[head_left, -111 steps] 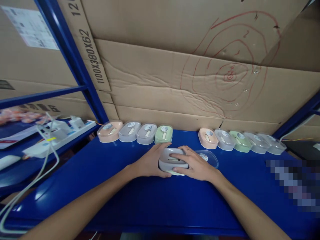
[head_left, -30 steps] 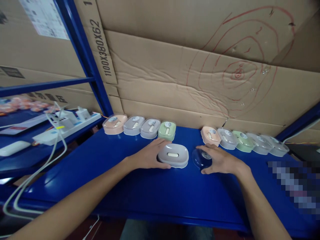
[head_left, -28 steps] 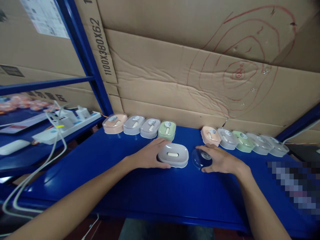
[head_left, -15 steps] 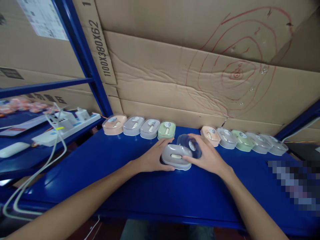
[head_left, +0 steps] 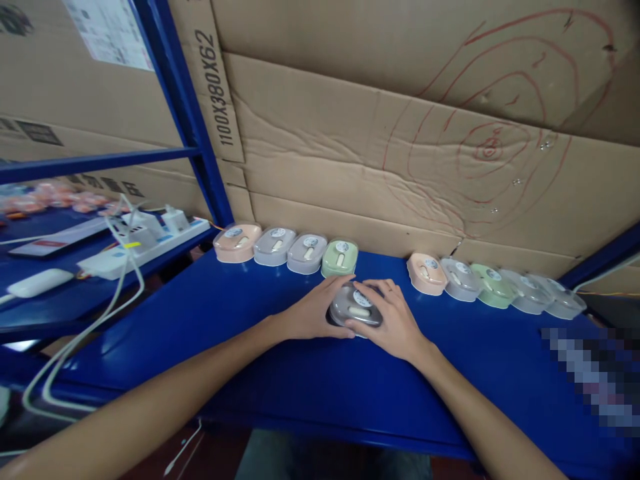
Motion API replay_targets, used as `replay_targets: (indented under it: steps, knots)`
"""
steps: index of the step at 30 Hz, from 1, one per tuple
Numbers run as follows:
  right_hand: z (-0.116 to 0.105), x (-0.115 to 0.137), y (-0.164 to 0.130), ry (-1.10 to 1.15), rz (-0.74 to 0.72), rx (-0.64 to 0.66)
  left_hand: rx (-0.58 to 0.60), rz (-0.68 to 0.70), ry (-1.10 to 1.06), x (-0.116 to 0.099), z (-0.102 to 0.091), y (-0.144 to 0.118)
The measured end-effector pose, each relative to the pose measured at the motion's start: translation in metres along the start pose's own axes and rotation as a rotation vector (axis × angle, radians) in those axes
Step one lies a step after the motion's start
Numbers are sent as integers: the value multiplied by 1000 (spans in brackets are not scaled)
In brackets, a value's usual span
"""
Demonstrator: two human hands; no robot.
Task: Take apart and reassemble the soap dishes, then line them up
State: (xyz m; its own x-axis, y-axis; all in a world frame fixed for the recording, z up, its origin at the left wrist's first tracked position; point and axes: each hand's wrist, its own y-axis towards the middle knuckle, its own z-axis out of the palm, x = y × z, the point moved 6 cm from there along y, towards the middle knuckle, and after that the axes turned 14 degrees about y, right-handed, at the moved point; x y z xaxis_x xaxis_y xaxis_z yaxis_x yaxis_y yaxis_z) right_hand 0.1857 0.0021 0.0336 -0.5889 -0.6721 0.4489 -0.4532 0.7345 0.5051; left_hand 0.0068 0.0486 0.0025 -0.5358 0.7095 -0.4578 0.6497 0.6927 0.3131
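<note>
A rounded, grey plastic box with a pale oblong piece at its centre (head_left: pixel 345 312) is now covered by a clear, domed plastic lid with a round white sticker (head_left: pixel 361 298); half a second earlier the lid is seen tilted up at the box's right rear, and a second earlier it is seen on the table (head_left: pixel 300 387), apart from the box. The box is set on the blue metal table, in front of the gap between two rows of lidded boxes. Its left end is clasped, as before, between the thumb and curved fingers of the left hand (head_left: pixel 313 313). By the right hand (head_left: pixel 396 320), the lid is gripped at its right side, the thumb at the front edge and the fingers bent over the top. Whether the lid is fully seated cannot be told. The left row, ending in a pale green box (head_left: pixel 340 260), and the right row, beginning with a peach-coloured box (head_left: pixel 428 275), are left unchanged.
</note>
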Motion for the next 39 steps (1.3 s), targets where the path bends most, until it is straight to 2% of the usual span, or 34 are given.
replay_targets:
  steps: [16,28,39]
  knots:
    - [8,3,-3,-92,36,-14,8,11,18,-1,0,1]
    - [10,7,-4,-205,-31,-21,-3,23,43,0,8,0]
    - [13,17,-2,-357,-84,84,39,57,66,-5,6,-1]
